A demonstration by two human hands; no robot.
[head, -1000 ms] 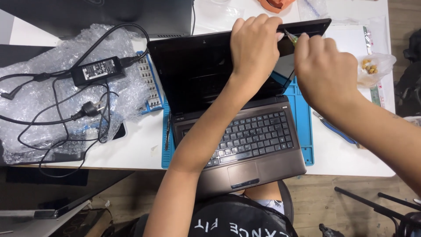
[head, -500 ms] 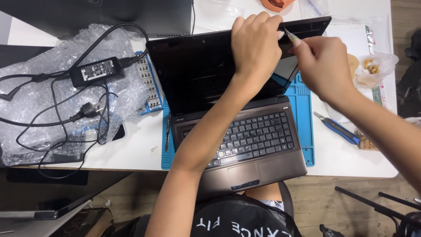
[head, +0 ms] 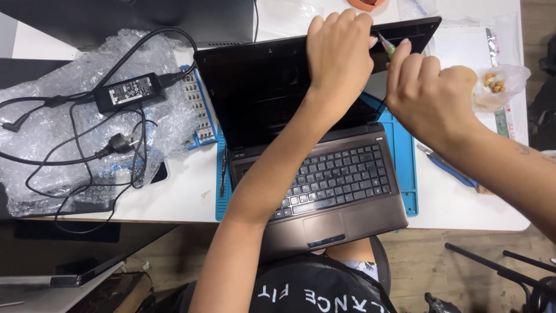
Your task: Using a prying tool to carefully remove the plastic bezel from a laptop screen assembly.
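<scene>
While the laptop (head: 313, 168) sits open at centre frame on a blue mat (head: 405, 156), I see both hands meeting at the upper edge of its dark screen. My left hand (head: 339, 55) curls over the top of the lid, fingers (head: 333, 20) folded over the far side and thumb toward the glass, closed on the lid; this grip seems to brace the screen against pressure. My right hand (head: 428, 95), upper right of frame, is closed in a pinch on a thin tool (head: 385, 43) with a greenish tip, whose point rests at the bezel just beside the left thumb, apparently where panel and frame join. The keyboard half overhangs the near edge of the white worktop (head: 185, 197) above my lap, keeping the lid within reach. At upper left, a black power adapter (head: 126, 91) and its looped cable lie on bubble wrap (head: 69, 145), well apart from the work. A blue-handled tool (head: 449, 168) and a small clear bag (head: 498, 84) lie at right, near the working hand.
</scene>
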